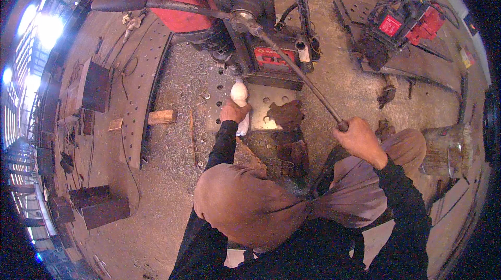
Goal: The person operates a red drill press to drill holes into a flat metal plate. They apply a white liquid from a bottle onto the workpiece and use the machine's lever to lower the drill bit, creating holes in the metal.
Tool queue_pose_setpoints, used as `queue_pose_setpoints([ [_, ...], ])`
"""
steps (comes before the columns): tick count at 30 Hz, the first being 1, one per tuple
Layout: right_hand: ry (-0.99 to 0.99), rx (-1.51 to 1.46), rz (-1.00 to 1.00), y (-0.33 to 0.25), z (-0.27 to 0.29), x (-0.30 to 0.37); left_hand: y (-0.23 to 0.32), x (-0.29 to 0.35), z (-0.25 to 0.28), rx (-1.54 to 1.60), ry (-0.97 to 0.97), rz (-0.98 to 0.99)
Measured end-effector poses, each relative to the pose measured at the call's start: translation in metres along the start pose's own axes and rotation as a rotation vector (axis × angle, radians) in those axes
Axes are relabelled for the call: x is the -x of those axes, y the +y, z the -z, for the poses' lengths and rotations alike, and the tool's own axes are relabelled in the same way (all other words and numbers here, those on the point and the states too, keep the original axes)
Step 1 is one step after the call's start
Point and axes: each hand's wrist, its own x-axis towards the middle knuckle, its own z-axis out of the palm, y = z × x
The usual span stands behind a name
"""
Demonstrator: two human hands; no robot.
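The long dark steel feed lever (302,76) of the red magnetic drill (250,14) was gripped at its near end by the right hand (360,141) — its axis ran diagonally up-left; a white plastic bottle (239,94) was clasped in the left hand (234,112) over the drilled grey steel plate (263,97) on the floor.

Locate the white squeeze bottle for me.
In the head view, the white squeeze bottle sits left of centre in the left hand, over the drilled steel plate, just below the magnetic drill's base.
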Motion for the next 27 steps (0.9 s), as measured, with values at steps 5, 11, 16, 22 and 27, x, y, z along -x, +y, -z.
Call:
queue_pose_setpoints([
  [5, -0.022, -0.003, -0.024, -0.007, 0.005, 0.001, -0.004, -0.002, -0.002, -0.012, 0.013, 0.002],
  [11, -0.021, -0.002, -0.021, -0.001, 0.002, 0.000, -0.004, -0.003, -0.005, 0.003, 0.023, -0.024],
  [16, -0.057, 0.002, -0.037, -0.003, 0.005, 0.000, -0.008, -0.005, -0.005, 0.032, 0.017, -0.045],
  [22, -0.026, -0.019, -0.018, -0.003, 0.005, 0.002, -0.008, -0.007, -0.008, 0.015, 0.023, -0.037],
  [27, -0.042, -0.034, -0.038, -0.007, 0.010, 0.003, -0.009, -0.010, -0.012, 0.000, 0.042, -0.033],
])
